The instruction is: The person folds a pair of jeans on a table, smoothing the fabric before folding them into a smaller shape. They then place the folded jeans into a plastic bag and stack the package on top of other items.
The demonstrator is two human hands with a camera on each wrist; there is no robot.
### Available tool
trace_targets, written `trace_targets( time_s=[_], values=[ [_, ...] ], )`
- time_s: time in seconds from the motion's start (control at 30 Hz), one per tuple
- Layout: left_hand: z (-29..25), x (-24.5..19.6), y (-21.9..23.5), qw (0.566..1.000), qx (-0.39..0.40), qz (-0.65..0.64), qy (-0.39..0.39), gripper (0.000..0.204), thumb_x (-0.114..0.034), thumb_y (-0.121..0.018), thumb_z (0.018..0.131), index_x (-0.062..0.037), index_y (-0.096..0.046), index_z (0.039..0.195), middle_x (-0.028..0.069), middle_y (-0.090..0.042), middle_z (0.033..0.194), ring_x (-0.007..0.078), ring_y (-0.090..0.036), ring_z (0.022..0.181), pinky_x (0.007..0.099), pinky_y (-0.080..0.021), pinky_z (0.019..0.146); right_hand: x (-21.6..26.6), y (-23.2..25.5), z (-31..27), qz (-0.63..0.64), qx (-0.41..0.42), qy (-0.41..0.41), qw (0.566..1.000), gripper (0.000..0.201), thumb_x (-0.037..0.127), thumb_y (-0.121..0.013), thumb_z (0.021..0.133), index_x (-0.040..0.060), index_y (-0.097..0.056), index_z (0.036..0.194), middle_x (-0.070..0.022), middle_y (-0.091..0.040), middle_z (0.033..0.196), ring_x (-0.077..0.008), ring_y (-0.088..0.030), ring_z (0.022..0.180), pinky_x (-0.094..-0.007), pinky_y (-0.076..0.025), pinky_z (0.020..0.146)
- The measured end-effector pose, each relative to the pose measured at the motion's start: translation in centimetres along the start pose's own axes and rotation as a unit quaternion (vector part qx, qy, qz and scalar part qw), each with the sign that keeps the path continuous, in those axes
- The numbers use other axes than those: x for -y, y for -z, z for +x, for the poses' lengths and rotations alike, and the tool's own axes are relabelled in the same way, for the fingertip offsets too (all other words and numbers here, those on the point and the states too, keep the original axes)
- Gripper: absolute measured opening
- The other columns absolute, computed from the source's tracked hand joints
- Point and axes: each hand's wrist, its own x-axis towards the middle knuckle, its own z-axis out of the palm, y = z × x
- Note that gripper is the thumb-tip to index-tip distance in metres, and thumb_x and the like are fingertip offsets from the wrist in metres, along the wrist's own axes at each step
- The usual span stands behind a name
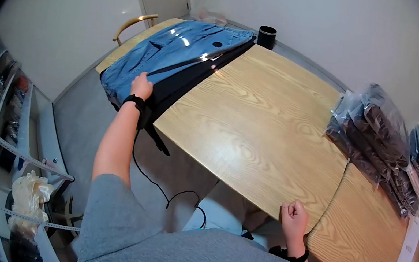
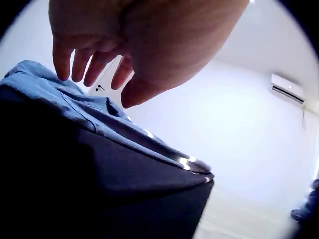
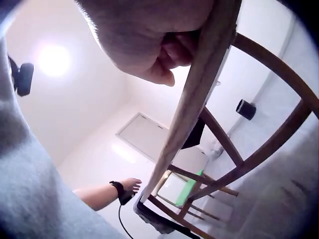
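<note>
Centrally, the left hand hangs empty, fingers loosely parted, above blue jeans; black cloth shows alongside them. Such limp layers favour light, even contact, lest both drag. Below its wrist, a cord could snag. The right hand, curled, empty, meets the table edge.

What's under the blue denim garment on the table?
Black cloth emerges along one edge of the blue denim garment, on the wooden table. Anything farther under is hidden by the denim.
</note>
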Motion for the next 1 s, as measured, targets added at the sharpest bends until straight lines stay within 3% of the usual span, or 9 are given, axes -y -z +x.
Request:
trace_targets(
  time_s=[0.07,0.2,0.27,0.43,0.57,0.7,0.77,0.83,1.0],
  values=[
    [0.4,-0.4,-1.5,0.999,-0.026,-0.012,0.021,0.052,-0.015,-0.057,0.084,-0.0072,-0.043,0.134,0.0200,-0.049,0.131,0.0395,-0.045,0.121,0.0443,-0.039,0.102,-0.5,1.1,-0.1,0.048,-0.015,-0.024,0.998,0.034,0.006,-0.067,0.081,0.0054,-0.038,0.063,-0.0027,-0.032,0.052,-0.0111,-0.029,0.050,-0.0269,-0.028,0.045],
    [7.1,3.6,-5.0,0.997,-0.044,-0.002,-0.061,0.052,-0.013,-0.053,0.086,-0.0078,-0.041,0.136,0.0171,-0.048,0.132,0.0374,-0.044,0.123,0.0458,-0.039,0.102,0.9,-0.5,-0.5,0.010,-0.016,-0.023,1.000,0.034,0.005,-0.067,0.081,0.0063,-0.037,0.064,0.0021,-0.034,0.055,-0.0067,-0.031,0.052,-0.0244,-0.028,0.046],
    [8.2,3.8,-6.3,1.000,-0.013,-0.023,-0.013,0.045,-0.014,-0.053,0.088,-0.0111,-0.046,0.133,0.0162,-0.050,0.130,0.0337,-0.044,0.124,0.0486,-0.039,0.102,1.1,-0.7,-0.4,-0.026,-0.021,0.014,0.999,0.033,0.005,-0.068,0.079,0.0060,-0.039,0.064,-0.0003,-0.037,0.053,-0.0083,-0.034,0.050,-0.0251,-0.030,0.046],
    [4.3,-1.5,-0.4,0.993,0.048,0.077,0.076,0.027,-0.025,-0.056,0.091,-0.0193,-0.061,0.116,0.0121,-0.060,0.117,0.0288,-0.052,0.118,0.0498,-0.042,0.094,1.3,-0.9,-0.1,-0.068,-0.035,0.036,0.996,0.031,0.004,-0.069,0.075,0.0047,-0.041,0.063,-0.0096,-0.042,0.051,-0.0214,-0.043,0.043,-0.0302,-0.035,0.044],
    [7.1,-0.6,1.1,0.985,-0.162,0.012,0.053,0.023,-0.028,-0.049,0.094,-0.0163,-0.062,0.109,0.0164,-0.061,0.108,0.0334,-0.058,0.104,0.0493,-0.046,0.083,1.3,-0.9,-0.1,-0.064,-0.034,0.024,0.997,0.030,0.005,-0.070,0.075,0.0046,-0.042,0.063,-0.0099,-0.043,0.051,-0.0232,-0.045,0.043,-0.0310,-0.036,0.043],
    [9.5,-2.5,6.6,0.909,-0.369,-0.125,-0.149,0.024,-0.020,-0.047,0.095,-0.0034,-0.059,0.106,0.0197,-0.062,0.097,0.0400,-0.056,0.097,0.0447,-0.045,0.080,1.4,-1.1,-0.3,-0.059,-0.035,0.013,0.998,0.028,0.006,-0.069,0.075,0.0046,-0.043,0.063,-0.0101,-0.044,0.052,-0.0230,-0.046,0.044,-0.0314,-0.036,0.044],
    [6.3,-7.8,10.9,0.867,-0.379,-0.217,-0.241,0.020,-0.016,-0.049,0.094,-0.0016,-0.059,0.104,0.0195,-0.062,0.096,0.0392,-0.057,0.094,0.0426,-0.045,0.079,1.4,-1.1,-0.2,-0.073,-0.042,0.023,0.996,0.027,0.006,-0.068,0.076,0.0045,-0.044,0.064,-0.0100,-0.044,0.052,-0.0227,-0.047,0.044,-0.0317,-0.037,0.044],
    [2.7,-13.2,14.1,0.828,-0.331,-0.309,-0.330,0.018,-0.014,-0.051,0.093,-0.0014,-0.059,0.103,0.0180,-0.061,0.091,0.0343,-0.058,0.087,0.0392,-0.046,0.077,1.4,-1.2,-0.1,-0.065,-0.044,0.020,0.997,0.026,0.007,-0.068,0.076,0.0043,-0.044,0.064,-0.0099,-0.044,0.052,-0.0225,-0.047,0.044,-0.0315,-0.037,0.044],
    [-8.8,-23.6,17.3,0.707,-0.105,-0.590,-0.375,0.012,-0.010,-0.049,0.096,-0.0046,-0.058,0.102,-0.0010,-0.055,0.080,0.0062,-0.047,0.071,0.0209,-0.039,0.063,2.2,-1.3,0.6,-0.053,-0.034,-0.008,0.998,0.027,0.009,-0.067,0.078,0.0028,-0.044,0.065,-0.0095,-0.045,0.053,-0.0191,-0.049,0.047,-0.0307,-0.037,0.046]
  ],
)
